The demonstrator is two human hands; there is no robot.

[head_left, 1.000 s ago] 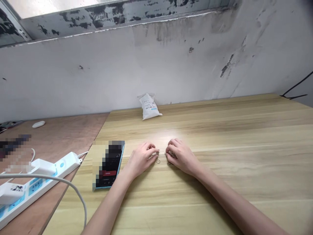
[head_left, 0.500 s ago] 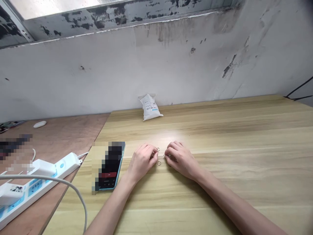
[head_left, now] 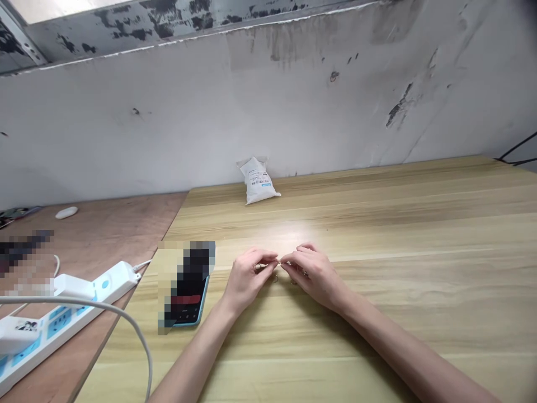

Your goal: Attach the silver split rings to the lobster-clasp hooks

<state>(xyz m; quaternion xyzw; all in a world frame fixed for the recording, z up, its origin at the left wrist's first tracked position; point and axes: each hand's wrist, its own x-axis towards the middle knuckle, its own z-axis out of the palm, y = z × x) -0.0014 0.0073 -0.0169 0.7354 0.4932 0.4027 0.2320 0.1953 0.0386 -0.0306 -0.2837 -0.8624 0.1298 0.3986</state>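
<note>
Left hand [head_left: 249, 281], right hand [head_left: 315, 275] pinch small metal rings [head_left: 278, 263]
Fingers [head_left: 268, 256] closed, tips almost touching; another ring [head_left: 275, 279] just below them on tabletop [head_left: 398, 319].

Left hand [head_left: 250, 278] and right hand [head_left: 314, 275] seemingly pinch together.

Left hand [head_left: 247, 282] and right hand [head_left: 314, 277] side by side over the desk [head_left: 377, 224]
Small metal rings [head_left: 275, 278] lie on the desk beneath and between the hands, partly hidden by them. A phone [head_left: 193, 316] lies just left of the left hand, and a packet [head_left: 258, 182] stands well behind the hands, at the desk's far edge by the wall [head_left: 251, 112]. Left of the desk, a second desk [head_left: 104, 235] carries a power strip [head_left: 84, 305] near its front and an oval object [head_left: 66, 212] farther back. A cable [head_left: 126, 319] curves from a plug on the strip over the near corner of the first desk.
</note>
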